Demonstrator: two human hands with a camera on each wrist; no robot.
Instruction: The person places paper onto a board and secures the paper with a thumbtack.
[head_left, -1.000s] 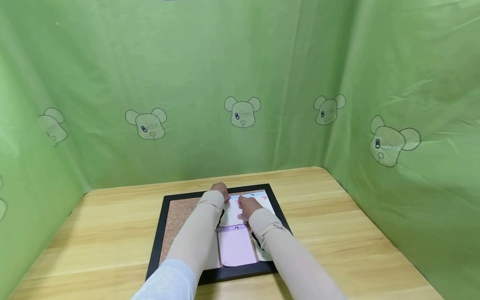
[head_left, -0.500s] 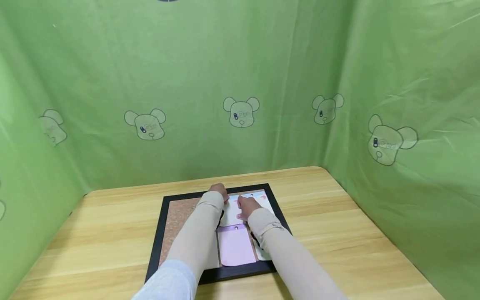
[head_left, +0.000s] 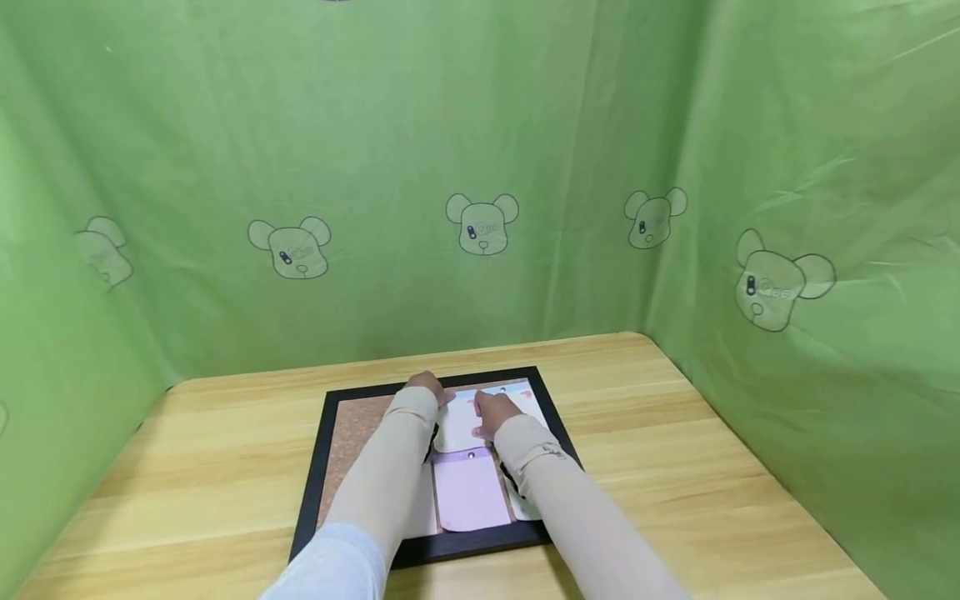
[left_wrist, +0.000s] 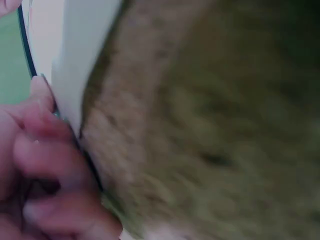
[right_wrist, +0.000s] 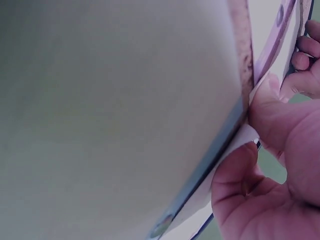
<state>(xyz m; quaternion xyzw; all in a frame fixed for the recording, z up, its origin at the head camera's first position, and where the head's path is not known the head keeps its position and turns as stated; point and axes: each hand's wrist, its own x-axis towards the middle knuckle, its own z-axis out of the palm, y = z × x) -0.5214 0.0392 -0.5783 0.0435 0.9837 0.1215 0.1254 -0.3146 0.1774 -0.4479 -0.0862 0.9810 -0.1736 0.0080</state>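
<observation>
In the head view, a white note sheet (head_left: 457,429) with a pale blue top strip lies on a black-framed cork board (head_left: 352,437). My left hand (head_left: 426,387) is at its upper left corner, thumb reaching toward the top edge. The left wrist view shows those fingers (left_wrist: 55,160) curled beside the frame, a tiny teal spot by the thumb; I cannot tell whether they hold anything. At the sheet's right edge, my right hand (head_left: 496,414) pinches the paper. A paper edge (right_wrist: 245,135) bends up around that index finger in the right wrist view.
A lavender note (head_left: 471,493) with a silver pin sits directly below. Another blue-topped note (head_left: 528,406) is pinned on the right, partly behind the hand. Pale notes show at the lower left (head_left: 422,508) and lower right (head_left: 525,506). Green curtains surround the wooden table (head_left: 675,467).
My left hand has shifted slightly left, away from the sheet's top edge, its thumb now showing outstretched. The right hand has stayed in place.
</observation>
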